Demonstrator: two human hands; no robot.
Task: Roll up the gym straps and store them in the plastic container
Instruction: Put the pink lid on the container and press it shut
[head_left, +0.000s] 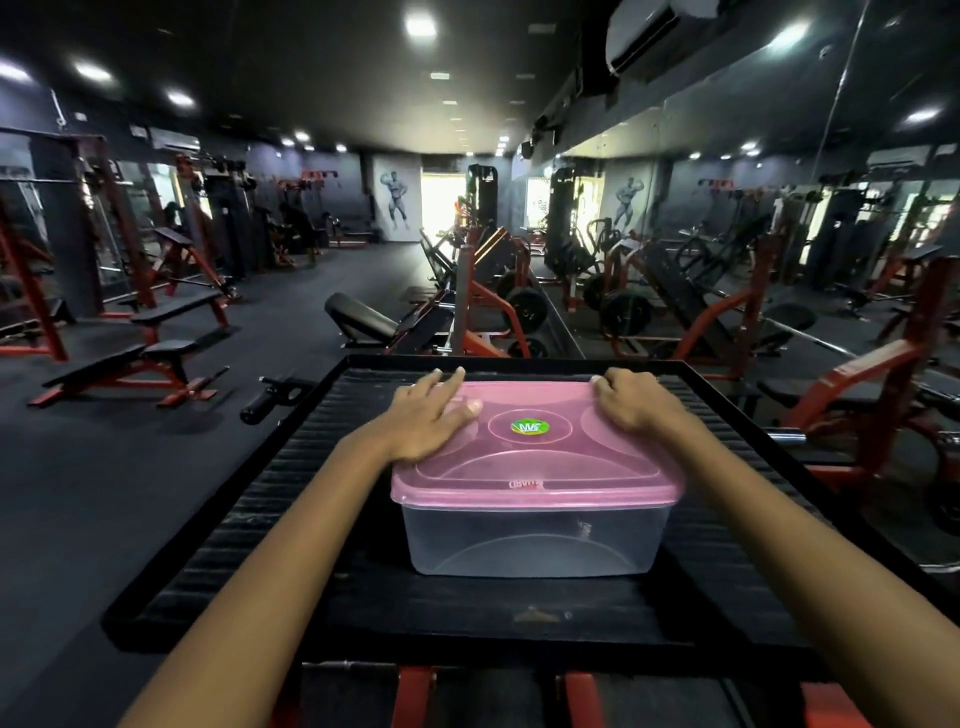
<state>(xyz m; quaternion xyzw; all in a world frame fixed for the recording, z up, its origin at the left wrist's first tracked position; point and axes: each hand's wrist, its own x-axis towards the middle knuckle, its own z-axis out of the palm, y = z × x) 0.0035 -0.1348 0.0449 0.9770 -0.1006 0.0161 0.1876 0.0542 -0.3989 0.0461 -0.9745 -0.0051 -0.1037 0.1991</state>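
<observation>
Plastic container (537, 540), clear-walled and squarish, sits on the black ribbed bench (249, 519) near its middle, closed by a translucent pink lid (540, 457); through the clear wall nothing inside can be made out, and no gym straps show anywhere in view. That bench has a raised black rim and red metal supports (415, 696) under its near edge. Around it spreads a dark gym floor (104, 493) with red-framed weight benches (135, 358) to the left, plate-loaded machines (493, 291) beyond the far edge, and a wall of mirrors (753, 234) to the right that doubles the equipment. Both bare forearms reach in from the bottom of the view. The left hand (428, 415) lies on the far left part of the lid, its fingers straight and spread, the thumb resting on top toward the centre: a released grip that only presses on the lid. The right hand (636, 405) rests on the far right corner of the lid with its fingers bent over the back edge, a grip grasping the lid's rim. A round green sticker (530, 427) sits in the middle of the lid, between the two hands and touched by neither. Small red lettering (524, 484) marks the lid's near lip.
</observation>
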